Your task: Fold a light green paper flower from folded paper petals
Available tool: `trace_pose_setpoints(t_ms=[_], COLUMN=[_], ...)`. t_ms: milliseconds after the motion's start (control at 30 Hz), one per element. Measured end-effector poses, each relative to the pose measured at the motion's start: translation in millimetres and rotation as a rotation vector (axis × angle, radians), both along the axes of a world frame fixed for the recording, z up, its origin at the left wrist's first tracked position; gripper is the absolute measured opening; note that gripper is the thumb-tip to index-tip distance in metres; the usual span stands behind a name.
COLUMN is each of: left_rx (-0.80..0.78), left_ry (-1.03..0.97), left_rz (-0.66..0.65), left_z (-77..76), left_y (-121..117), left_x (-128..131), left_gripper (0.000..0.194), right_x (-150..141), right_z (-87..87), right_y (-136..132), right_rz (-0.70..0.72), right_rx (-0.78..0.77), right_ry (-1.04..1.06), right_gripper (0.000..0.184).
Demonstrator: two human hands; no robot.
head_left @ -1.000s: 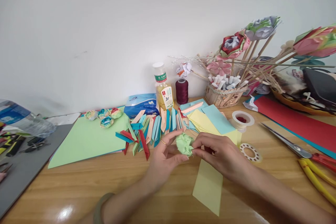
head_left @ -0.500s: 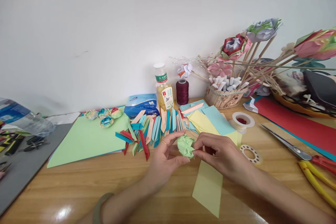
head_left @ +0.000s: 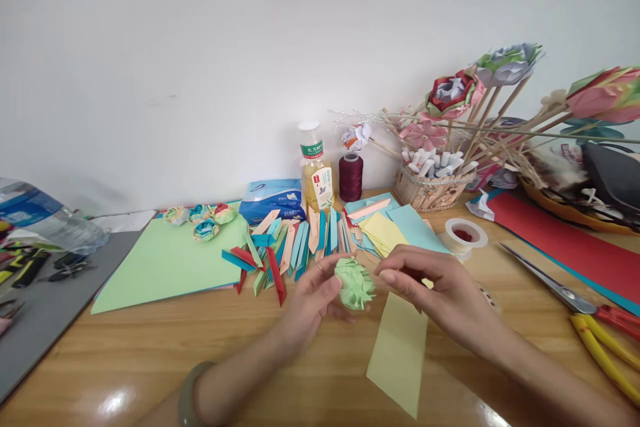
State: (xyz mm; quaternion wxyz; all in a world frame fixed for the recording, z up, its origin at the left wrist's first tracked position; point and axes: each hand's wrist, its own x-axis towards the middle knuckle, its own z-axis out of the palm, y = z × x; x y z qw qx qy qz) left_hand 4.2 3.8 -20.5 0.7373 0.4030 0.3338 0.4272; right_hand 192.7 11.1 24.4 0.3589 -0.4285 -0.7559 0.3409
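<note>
A light green folded paper flower [head_left: 354, 283] with many pointed petals is held in my left hand [head_left: 313, 300], thumb on its near side and fingers behind it. Just right of the flower, my right hand [head_left: 433, 287] has its thumb and forefinger pinched together, apart from the petals. Whether something thin, such as a thread, is between those fingertips is too small to make out. Below the hands lies a pale yellow paper sheet [head_left: 399, 353]. Behind them are several folded paper strips [head_left: 295, 247] in red, blue, green and peach.
Small paper flowers [head_left: 205, 229] lie on green paper [head_left: 165, 263] at left. A tissue pack [head_left: 271, 200], a bottle [head_left: 318, 177] and a maroon thread spool [head_left: 351, 177] stand near the wall. At right are a white spool [head_left: 477, 235], scissors [head_left: 560, 290] and a basket [head_left: 433, 193].
My right hand has drawn off the flower and moved right, fingers still pinched. The flower has turned in my left hand, whose thumb now presses its side.
</note>
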Motion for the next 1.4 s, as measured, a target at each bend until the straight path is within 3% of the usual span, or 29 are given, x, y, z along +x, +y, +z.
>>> trace_pose_setpoints(t_ms=[67, 233, 500, 600, 833, 1000, 1267, 1333, 1400], left_rx=[-0.073, -0.123, -0.181, -0.198, -0.171, -0.149, -0.226, -0.237, -0.244], left_ry=[-0.029, -0.015, 0.056, 0.083, 0.161, 0.251, 0.244, 0.213, 0.177], left_rz=[-0.028, -0.078, -0.209, -0.171, -0.161, -0.227, -0.267, -0.283, -0.302], left_z=[1.9, 5.3, 2.2, 1.0, 0.1, -2.8, -3.8, -2.9, -2.1], left_y=[0.4, -0.5, -5.5, -6.4, -8.3, -6.7, -4.4, -3.4, -2.4], left_x=[1.0, 5.2, 6.5, 8.3, 8.1, 6.7, 5.6, 5.7, 5.5], left_gripper=[0.050, 0.056, 0.051, 0.058, 0.061, 0.064, 0.061, 0.064, 0.066], right_x=[0.9, -0.2, -2.1, -3.5, -12.8, -19.0, -21.1, -18.7, -14.3], right_z=[1.5, -4.3, -6.8, -8.7, -7.7, -6.0, -14.9, -14.6, -14.0], right_y=[0.1, -3.1, -6.5, -6.9, -10.2, -11.9, -8.0, -6.6, -4.9], right_rz=[-0.013, 0.147, 0.205, 0.194, 0.167, 0.127, 0.072, 0.052, 0.009], right_rx=[0.070, 0.150, 0.220, 0.233, -0.005, -0.223, -0.577, -0.611, -0.538], right_ry=[0.042, 0.036, -0.100, -0.141, -0.076, -0.021, 0.275, 0.314, 0.309], right_gripper=[0.019, 0.005, 0.010, 0.013, 0.018, 0.021, 0.018, 0.017, 0.013])
